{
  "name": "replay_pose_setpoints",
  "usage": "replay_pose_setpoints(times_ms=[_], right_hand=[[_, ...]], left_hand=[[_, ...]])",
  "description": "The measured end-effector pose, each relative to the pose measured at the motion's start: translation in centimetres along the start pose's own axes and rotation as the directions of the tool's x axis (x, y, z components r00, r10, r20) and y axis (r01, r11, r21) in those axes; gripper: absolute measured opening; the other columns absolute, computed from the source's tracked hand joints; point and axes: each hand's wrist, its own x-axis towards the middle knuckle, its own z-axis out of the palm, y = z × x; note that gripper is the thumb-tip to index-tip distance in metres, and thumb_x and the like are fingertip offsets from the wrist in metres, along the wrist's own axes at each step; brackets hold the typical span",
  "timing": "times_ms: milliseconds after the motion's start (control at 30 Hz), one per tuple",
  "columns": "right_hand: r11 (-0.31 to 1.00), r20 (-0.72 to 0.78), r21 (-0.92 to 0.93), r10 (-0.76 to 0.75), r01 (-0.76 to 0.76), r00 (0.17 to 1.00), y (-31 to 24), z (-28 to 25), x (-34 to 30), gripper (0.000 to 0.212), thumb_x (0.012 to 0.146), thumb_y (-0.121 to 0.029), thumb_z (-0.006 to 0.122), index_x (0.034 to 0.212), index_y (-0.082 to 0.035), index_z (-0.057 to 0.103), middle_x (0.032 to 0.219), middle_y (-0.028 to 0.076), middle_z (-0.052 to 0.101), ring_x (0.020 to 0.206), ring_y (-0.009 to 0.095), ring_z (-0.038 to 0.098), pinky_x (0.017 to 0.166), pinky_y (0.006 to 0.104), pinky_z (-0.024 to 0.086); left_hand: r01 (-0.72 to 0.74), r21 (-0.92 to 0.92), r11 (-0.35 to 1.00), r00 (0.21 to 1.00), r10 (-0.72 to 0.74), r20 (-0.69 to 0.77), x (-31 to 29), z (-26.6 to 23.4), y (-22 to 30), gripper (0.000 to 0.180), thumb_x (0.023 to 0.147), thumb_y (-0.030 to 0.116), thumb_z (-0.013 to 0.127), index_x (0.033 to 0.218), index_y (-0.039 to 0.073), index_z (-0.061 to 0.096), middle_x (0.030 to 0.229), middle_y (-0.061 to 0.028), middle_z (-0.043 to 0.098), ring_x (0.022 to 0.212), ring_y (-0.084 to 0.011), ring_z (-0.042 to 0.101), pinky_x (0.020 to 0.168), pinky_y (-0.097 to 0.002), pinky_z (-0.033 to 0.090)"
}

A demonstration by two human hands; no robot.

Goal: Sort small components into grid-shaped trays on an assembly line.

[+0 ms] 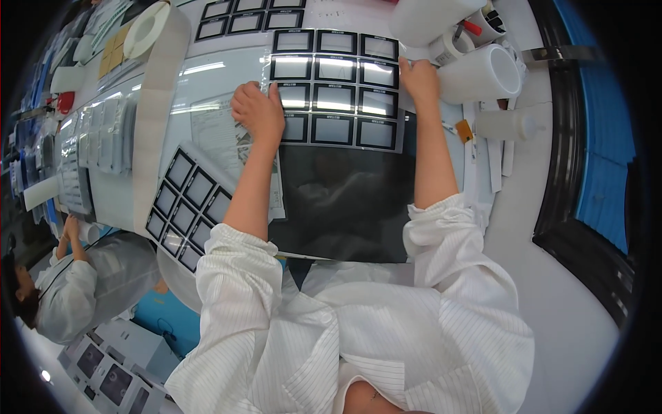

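Note:
A clear sheet of black-framed rectangular panels (pixel 336 90) lies in front of me, its near edge over a dark glossy mat (pixel 345 207). My left hand (pixel 259 112) is at the sheet's left edge, fingers curled and thumb against the border. At the upper right edge, my right hand (pixel 420 81) pinches the sheet between thumb and fingers. Another sheet of the same panels (pixel 189 203) lies slanted beside my left forearm. Further panels (pixel 249 17) lie beyond the far edge. Printed papers (pixel 207 124) lie partly under my left hand.
White rolls (pixel 479 74) and a cup of tools (pixel 487 26) stand on the right. A tape roll (pixel 147 33) trails a long beige strip (pixel 153 138) down the left. At far left another person (pixel 89 276) works, with stacked clear packs (pixel 103 141) nearby.

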Motion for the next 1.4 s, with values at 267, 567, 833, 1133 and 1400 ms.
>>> replay_pose_setpoints(times_ms=[267,567,833,1133,1400], right_hand=[[0.998,-0.149,-0.049,0.02,-0.027,0.989,-0.4,2.7,2.5,0.044,0.083,-0.045,0.06,0.096,-0.004,0.07,0.103,0.025,0.065,0.096,0.042,0.061,0.087,0.0468,0.048],[0.676,0.178,0.737,-0.176,-0.013,0.968,-0.4,1.5,0.6,0.037,0.083,-0.025,0.073,0.103,0.004,0.062,0.092,0.008,0.068,0.076,0.015,0.063,0.069,0.0275,0.05],[0.16,0.025,0.986,-0.392,0.041,0.919,-0.1,-0.8,-2.5,0.028,0.088,-0.008,0.065,0.113,-0.002,0.055,0.097,0.009,0.067,0.085,0.018,0.068,0.075,0.0292,0.055],[0.348,0.327,0.899,-0.131,-0.265,0.936,2.6,-3.3,-8.2,0.028,0.081,-0.006,0.07,0.106,0.002,0.059,0.09,0.008,0.065,0.079,0.013,0.063,0.068,0.0275,0.054],[0.866,0.629,0.365,0.041,-0.341,0.776,9.5,-9.1,-18.9,0.029,0.082,-0.023,0.07,0.096,0.001,0.061,0.088,0.012,0.065,0.076,0.017,0.063,0.065,0.03,0.05]], left_hand=[[0.106,0.042,0.993,0.994,-0.105,-0.042,0.0,0.6,0.6,0.036,0.084,0.035,0.065,0.103,0.007,0.05,0.113,-0.0108,0.049,0.11,-0.0325,0.043,0.093,-0.045,0.032],[0.039,-0.06,0.997,0.996,-0.044,-0.082,-0.1,1.0,0.0,0.047,0.085,0.038,0.065,0.112,0.002,0.05,0.122,-0.0116,0.048,0.116,-0.0332,0.04,0.097,-0.0464,0.031],[0.077,-0.373,0.925,0.949,0.046,0.311,4.0,0.4,-4.4,0.052,0.072,0.043,0.078,0.098,0.003,0.058,0.107,-0.0097,0.059,0.096,-0.0274,0.055,0.085,-0.0394,0.043],[0.741,-0.387,0.549,0.338,0.193,0.921,0.3,-9.1,-2.7,0.025,0.08,0.011,0.072,0.097,0.001,0.057,0.098,-0.0136,0.068,0.092,-0.0215,0.067,0.081,-0.0309,0.054],[0.8,-0.24,0.551,0.193,0.143,0.971,-14.7,-16.0,-3.1,0.027,0.079,0.007,0.073,0.101,0.003,0.058,0.087,-0.0028,0.067,0.073,-0.0091,0.062,0.063,-0.0229,0.049]])
